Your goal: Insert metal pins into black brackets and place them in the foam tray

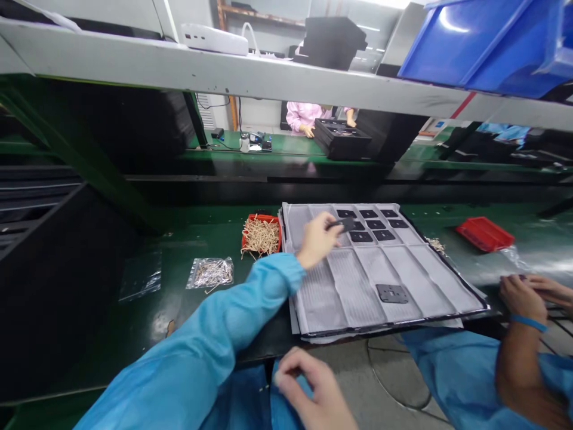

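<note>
Thin black rectangular plate (347, 224), in the left hand (320, 239) at the white ribbed compartment tray (311, 304)

Grip, left: pinching the plate by one end. Grip, right hand (308, 382): fingers curled, below the bench edge; contents, if any, cannot be told.
Location: over the tray's far row, beside small flat black plates (384, 235); contact unclear.
Step, as judged: positioning one plate among others.
Next move, as judged: calls for a level hold, clearance from neighbouring plates, then a gentle release.
</note>
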`<state>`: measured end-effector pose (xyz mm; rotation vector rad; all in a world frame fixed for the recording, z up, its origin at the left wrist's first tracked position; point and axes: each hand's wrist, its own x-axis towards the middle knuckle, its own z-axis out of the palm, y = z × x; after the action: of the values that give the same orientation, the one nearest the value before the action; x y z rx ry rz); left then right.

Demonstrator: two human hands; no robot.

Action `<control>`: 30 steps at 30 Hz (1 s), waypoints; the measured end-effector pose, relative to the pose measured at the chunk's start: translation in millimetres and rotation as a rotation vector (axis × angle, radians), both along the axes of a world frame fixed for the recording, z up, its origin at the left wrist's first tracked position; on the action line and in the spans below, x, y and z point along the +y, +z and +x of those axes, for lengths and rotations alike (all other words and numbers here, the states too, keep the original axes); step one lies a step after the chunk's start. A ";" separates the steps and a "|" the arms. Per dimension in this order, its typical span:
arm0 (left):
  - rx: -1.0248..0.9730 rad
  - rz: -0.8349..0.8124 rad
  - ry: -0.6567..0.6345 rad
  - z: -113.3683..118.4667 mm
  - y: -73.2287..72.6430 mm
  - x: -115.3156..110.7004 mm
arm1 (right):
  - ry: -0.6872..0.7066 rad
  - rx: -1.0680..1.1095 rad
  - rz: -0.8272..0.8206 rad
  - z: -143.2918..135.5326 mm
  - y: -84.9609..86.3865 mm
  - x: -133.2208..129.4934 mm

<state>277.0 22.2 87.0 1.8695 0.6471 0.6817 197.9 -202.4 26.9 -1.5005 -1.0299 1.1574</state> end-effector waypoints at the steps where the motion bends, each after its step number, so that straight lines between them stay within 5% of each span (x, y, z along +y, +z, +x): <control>1: -0.029 -0.049 0.039 -27.1 3.5 8.9 | -0.074 -0.030 0.109 7.9 10.5 -3.1; 5: -0.064 -0.199 0.118 -144.2 10.3 -5.3 | -0.470 -0.274 0.225 34.1 49.0 10.3; 9: -0.111 -0.418 0.182 -209.6 16.0 -61.6 | -0.412 -0.215 0.233 32.5 63.7 50.7; 12: -0.131 -0.500 0.276 -223.0 21.0 -82.0 | -0.284 -0.096 0.219 20.8 63.9 68.4; 20: -0.088 -0.530 0.273 -235.5 20.3 -82.3 | -0.184 -0.134 0.191 5.7 64.5 75.9; 30: -0.100 -0.504 0.286 -243.5 19.1 -86.0 | -0.188 -0.111 0.225 -10.8 66.8 83.6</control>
<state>33.5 -63.8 106.1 1.2837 0.9343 0.7107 187.1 -118.8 93.7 -1.4590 -1.0328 0.8069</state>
